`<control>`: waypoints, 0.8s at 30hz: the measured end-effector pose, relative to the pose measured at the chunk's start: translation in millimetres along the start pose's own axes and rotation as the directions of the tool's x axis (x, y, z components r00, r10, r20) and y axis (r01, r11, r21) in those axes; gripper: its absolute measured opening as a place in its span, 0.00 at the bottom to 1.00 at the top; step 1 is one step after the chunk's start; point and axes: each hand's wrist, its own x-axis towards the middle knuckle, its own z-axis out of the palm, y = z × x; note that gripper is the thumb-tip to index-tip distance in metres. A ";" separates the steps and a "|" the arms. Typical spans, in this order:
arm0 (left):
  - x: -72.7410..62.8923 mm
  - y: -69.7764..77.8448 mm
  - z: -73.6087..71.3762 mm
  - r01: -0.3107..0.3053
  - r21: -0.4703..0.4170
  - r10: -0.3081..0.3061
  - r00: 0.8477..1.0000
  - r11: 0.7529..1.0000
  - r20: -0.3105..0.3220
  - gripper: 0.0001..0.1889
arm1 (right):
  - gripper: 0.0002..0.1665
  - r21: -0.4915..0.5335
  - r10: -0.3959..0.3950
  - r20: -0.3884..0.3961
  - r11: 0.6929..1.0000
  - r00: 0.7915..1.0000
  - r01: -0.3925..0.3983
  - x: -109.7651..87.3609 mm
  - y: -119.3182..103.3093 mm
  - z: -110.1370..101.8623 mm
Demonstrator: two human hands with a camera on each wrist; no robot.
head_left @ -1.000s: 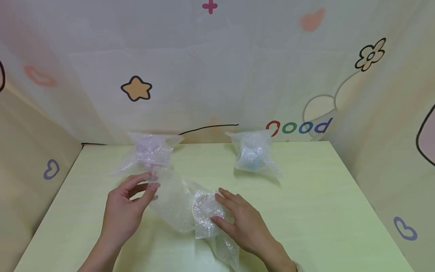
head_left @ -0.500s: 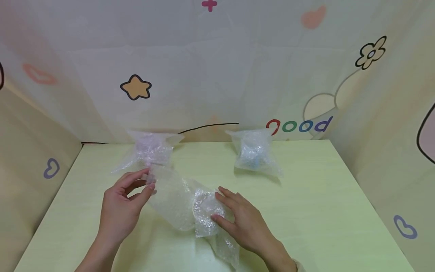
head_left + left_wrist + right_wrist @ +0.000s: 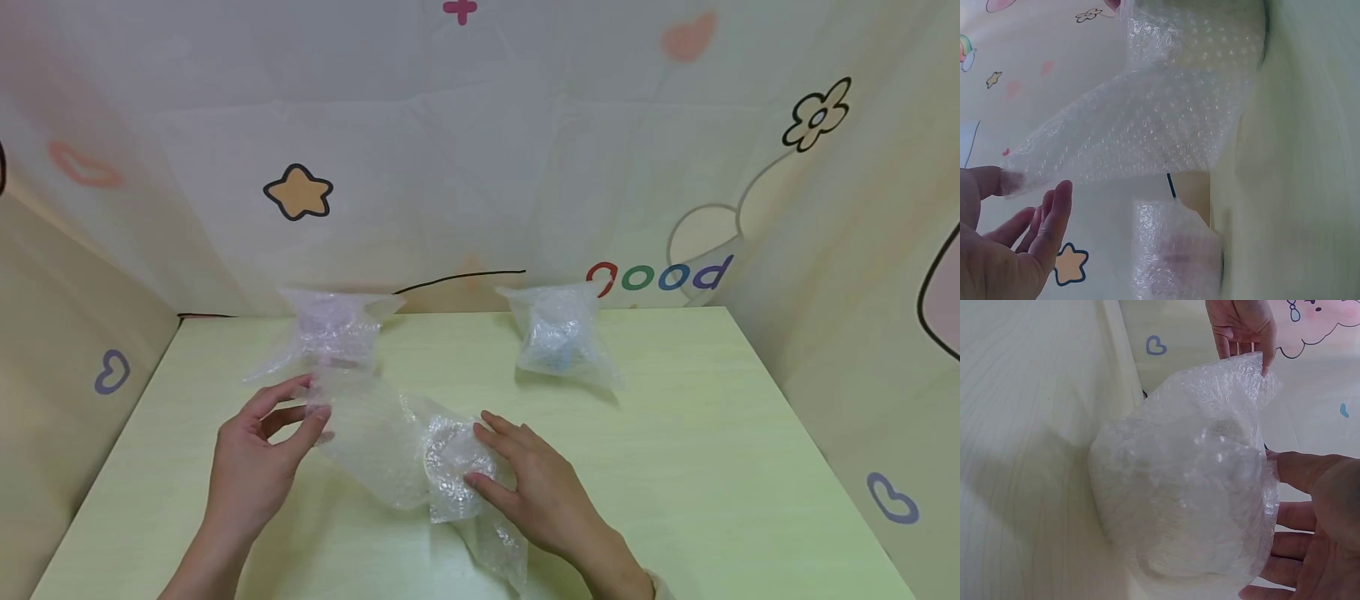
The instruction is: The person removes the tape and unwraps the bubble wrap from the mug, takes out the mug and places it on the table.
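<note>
In the head view, a sheet of clear bubble wrap [image 3: 375, 450] stretches from my left hand [image 3: 255, 458] to a wrapped bundle [image 3: 450, 500] on the table. My left hand pinches the loose end of the wrap, raised above the tabletop in the left wrist view. A round, pale form shows inside the bundle; its kind is hidden under the layers. My right hand [image 3: 543, 492] rests on the bundle's top and right side, fingers extended and spread. Below the right hand, another tail of wrap [image 3: 498, 550] trails toward the near edge.
Two more bubble-wrapped bundles stand at the back of the pale table [image 3: 712, 458]: a pinkish one [image 3: 333, 325] on the left and one with a bluish tint [image 3: 558, 333] right of centre. A printed curtain [image 3: 465, 183] encloses the back and both sides.
My left hand has moved a little left, drawing the loose wrap end with it. The right hand and the bundle have stayed in place.
</note>
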 end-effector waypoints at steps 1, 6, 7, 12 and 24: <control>0.1 -1.6 -1.3 0.012 0.022 -0.012 1.000 1.000 0.002 0.23 | 0.35 0.001 0.001 0.000 1.000 1.000 -0.001 0.1 -0.1 0.0; 2.5 -9.2 -7.1 0.050 0.033 -0.050 0.999 0.998 0.008 0.24 | 0.35 0.004 0.005 0.003 1.000 1.000 -0.005 0.3 -0.2 -0.1; 2.9 -10.5 -8.1 0.056 0.027 -0.056 0.998 0.998 0.009 0.25 | 0.35 0.006 0.006 0.004 1.000 1.000 -0.006 0.4 -0.1 0.0; 4.7 -17.5 -13.1 0.073 0.015 -0.073 0.997 0.997 0.008 0.26 | 0.35 0.007 0.010 0.008 1.000 1.000 -0.010 0.5 -0.4 0.1; 9.2 -31.1 -20.2 0.033 -0.049 -0.032 0.999 0.998 0.036 0.26 | 0.35 0.002 0.001 0.005 1.000 1.000 -0.001 1.4 -0.9 0.3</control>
